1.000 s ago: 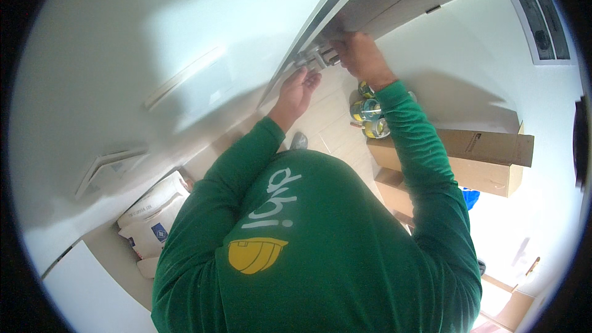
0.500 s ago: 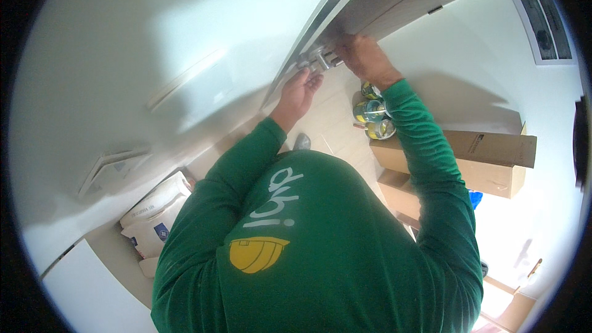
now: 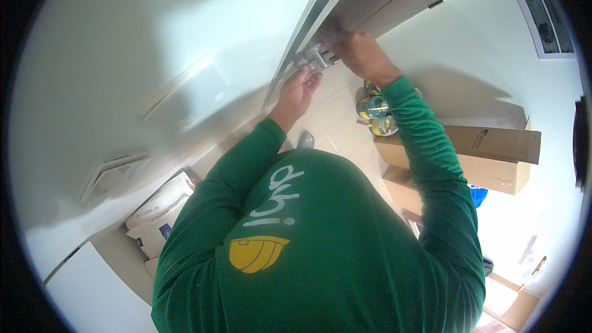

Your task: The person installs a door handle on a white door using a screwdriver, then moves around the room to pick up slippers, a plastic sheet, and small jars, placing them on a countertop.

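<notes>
A dark brown door [image 3: 385, 0] slants across the top, with a silvery metal door handle [image 3: 317, 57] fitted near its edge. My left hand [image 3: 294, 100] is at the near side of the handle, thumb and fingers curled up against the metal. Just right of the handle, my right hand [image 3: 365, 58] is closed close to the door's face. Its fingertips are turned away and blurred, so what it grips cannot be made out.
Several paint cans [image 3: 373, 108] stand on the tiled floor below my right forearm. Cardboard boxes [image 3: 493, 169] lie at the right. White paper sacks [image 3: 159, 209] lean at the lower left. Switch plates stick out from the left wall [image 3: 114, 172]. A window-like panel [image 3: 546, 18] is at upper right.
The view has shifted slightly. Both hands stay at the door handle, with the right hand's wrist turned a little.
</notes>
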Tool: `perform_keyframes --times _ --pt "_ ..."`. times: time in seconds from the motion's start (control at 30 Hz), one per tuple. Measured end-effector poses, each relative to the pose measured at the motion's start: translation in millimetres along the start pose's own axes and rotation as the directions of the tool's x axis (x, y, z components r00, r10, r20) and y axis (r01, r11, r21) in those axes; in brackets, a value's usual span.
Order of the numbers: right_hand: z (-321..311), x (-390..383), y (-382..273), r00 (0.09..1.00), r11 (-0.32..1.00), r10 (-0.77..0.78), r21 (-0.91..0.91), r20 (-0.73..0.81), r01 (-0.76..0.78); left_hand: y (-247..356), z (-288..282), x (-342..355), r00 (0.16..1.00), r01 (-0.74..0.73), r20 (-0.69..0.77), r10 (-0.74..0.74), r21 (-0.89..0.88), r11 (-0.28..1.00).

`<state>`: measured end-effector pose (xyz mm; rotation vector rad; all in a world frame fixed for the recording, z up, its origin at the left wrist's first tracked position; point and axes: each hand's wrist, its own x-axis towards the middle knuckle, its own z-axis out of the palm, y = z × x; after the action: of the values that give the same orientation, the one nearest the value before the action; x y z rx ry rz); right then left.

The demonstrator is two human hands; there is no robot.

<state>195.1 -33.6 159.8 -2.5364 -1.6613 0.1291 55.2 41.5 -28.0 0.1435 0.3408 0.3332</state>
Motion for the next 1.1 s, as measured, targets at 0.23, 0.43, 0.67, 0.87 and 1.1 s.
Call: perform_keyframes --times 0.23,0.43,0.67,0.87,1.1 --pt "-12.8 4.7 -2.0 0.994 0.993 -0.108 0.054 0.029 0.106 1.2 -3.2 -1.0 0.996 0.064 0.064 -0.057 -0.111 0.992" --pt "-7.5 3.3 -2.2 0.996 0.993 0.075 0.090 0.043 -0.079 0.7 -4.3 0.0 0.997 0.068 0.043 -0.064 -0.110 0.992" --pt "-2.0 6.1 4.9 1.000 0.994 -0.020 0.105 0.016 0.019 2.1 -8.4 2.6 0.994 0.078 0.084 -0.071 -0.086 0.993" --pt "5.8 7.0 7.7 0.999 0.997 0.033 0.071 -0.004 -0.033 0.1 -3.8 2.0 0.997 0.052 0.067 -0.045 -0.111 0.992" --pt "8.0 8.6 16.3 1.000 0.990 0.016 0.139 0.025 -0.020 3.8 -0.7 0.6 0.995 0.085 0.071 -0.076 -0.129 0.988"
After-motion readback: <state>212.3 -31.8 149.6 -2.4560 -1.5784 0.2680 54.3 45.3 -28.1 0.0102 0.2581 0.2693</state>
